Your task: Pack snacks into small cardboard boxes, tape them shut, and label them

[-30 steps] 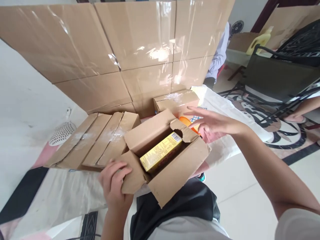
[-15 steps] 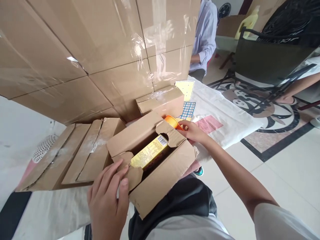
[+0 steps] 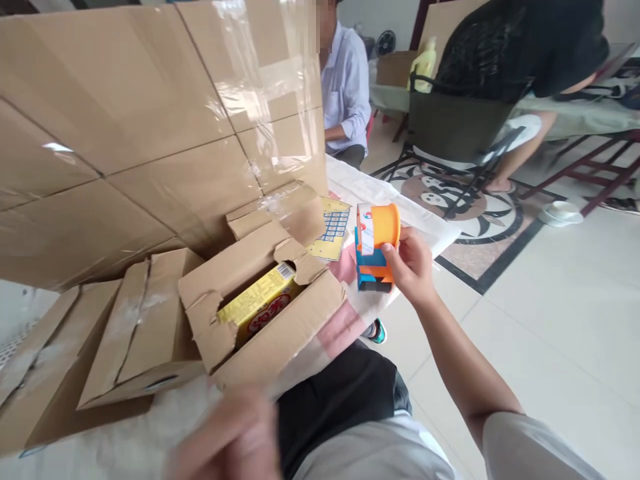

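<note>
My right hand [image 3: 413, 267] holds up an orange and blue tape dispenser [image 3: 377, 247] over the table's edge, thumb on its near side. Near the bottom of the view is my left hand [image 3: 230, 433], smeared by motion and touching nothing that I can make out. Between the hands stands an open cardboard box [image 3: 280, 353] with its flaps spread. Inside it lies a yellow carton [image 3: 260, 300] with red print and a barcode on one end.
Taped cardboard boxes [image 3: 135, 320] stand at the left, and another taped box [image 3: 285, 207] lies behind. A tall cardboard wall [image 3: 165, 120] rises at the back. Yellow and blue printed sheets [image 3: 333, 230] lie on the white cloth [image 3: 395, 187]. Two other people sit beyond.
My right hand has lifted the tape dispenser from behind the box and brought it out to the right. My left hand has left the box flap and moved down. The view has turned right.
</note>
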The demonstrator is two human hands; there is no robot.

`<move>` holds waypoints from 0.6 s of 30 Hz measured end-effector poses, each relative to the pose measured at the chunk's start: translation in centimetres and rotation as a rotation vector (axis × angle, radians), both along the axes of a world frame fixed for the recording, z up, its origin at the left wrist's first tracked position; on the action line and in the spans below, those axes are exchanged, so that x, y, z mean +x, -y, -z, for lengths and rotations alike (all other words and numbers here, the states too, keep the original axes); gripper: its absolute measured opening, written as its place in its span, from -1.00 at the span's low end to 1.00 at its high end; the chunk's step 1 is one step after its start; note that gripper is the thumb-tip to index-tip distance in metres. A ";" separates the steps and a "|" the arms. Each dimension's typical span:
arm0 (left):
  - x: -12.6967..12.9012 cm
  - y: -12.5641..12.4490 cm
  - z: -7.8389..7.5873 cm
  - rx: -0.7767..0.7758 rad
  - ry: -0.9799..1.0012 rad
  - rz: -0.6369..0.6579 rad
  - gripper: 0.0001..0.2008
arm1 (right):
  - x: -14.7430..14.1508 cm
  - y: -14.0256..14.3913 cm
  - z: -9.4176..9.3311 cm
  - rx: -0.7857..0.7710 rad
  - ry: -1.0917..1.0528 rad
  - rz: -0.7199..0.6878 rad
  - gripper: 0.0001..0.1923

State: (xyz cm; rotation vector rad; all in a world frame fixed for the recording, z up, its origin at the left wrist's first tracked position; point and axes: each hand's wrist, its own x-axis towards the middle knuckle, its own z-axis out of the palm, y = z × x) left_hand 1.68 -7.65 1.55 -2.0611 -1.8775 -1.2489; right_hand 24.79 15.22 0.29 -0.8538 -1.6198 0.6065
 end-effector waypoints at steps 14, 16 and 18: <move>10.6 -8.9 0.1 -0.210 0.786 0.373 -0.81 | 3.5 6.8 1.7 0.350 0.171 0.267 -0.88; 10.6 -8.4 -0.1 -0.316 0.874 0.431 -0.81 | 3.0 6.9 1.9 0.333 0.149 0.348 -0.87; 10.6 -8.2 0.0 -0.480 0.992 0.473 -0.78 | 2.3 7.0 2.0 0.320 0.114 0.428 -0.84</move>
